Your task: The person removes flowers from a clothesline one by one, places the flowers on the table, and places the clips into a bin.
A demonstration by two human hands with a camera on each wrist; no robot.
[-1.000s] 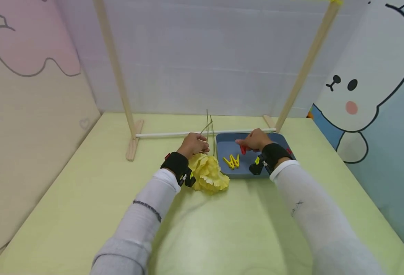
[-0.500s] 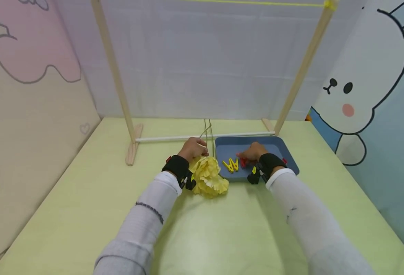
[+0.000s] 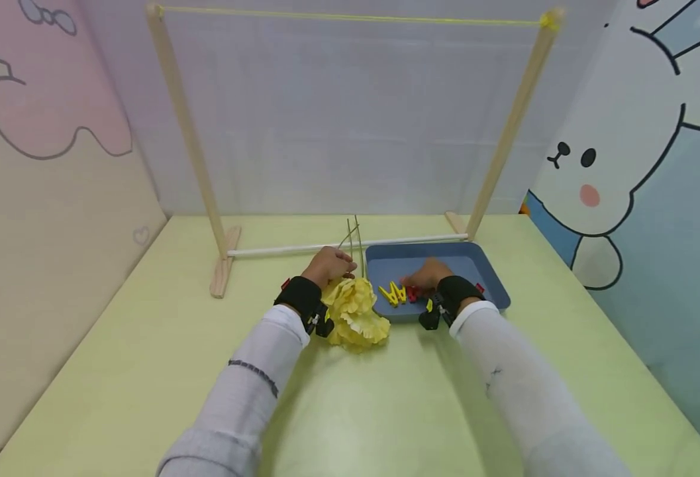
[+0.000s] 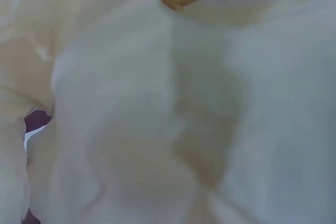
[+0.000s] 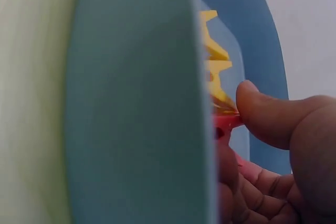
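My left hand grips thin green stems of a yellow paper flower bunch lying on the green table just left of a blue tray. The left wrist view is filled by pale petals. My right hand is inside the tray, pinching a red clothespin beside yellow clothespins. In the right wrist view my thumb presses the red clothespin behind the tray's rim, with the yellow clothespins further along.
A wooden frame stands behind the hands: two slanted posts, a white bar at table level, a yellow string across the top. Walls enclose the table on three sides.
My right hand has drawn back toward the tray's near left part, close to the yellow clothespins, with the red clothespin. The head view has tilted up, showing the string. The left hand stays put.
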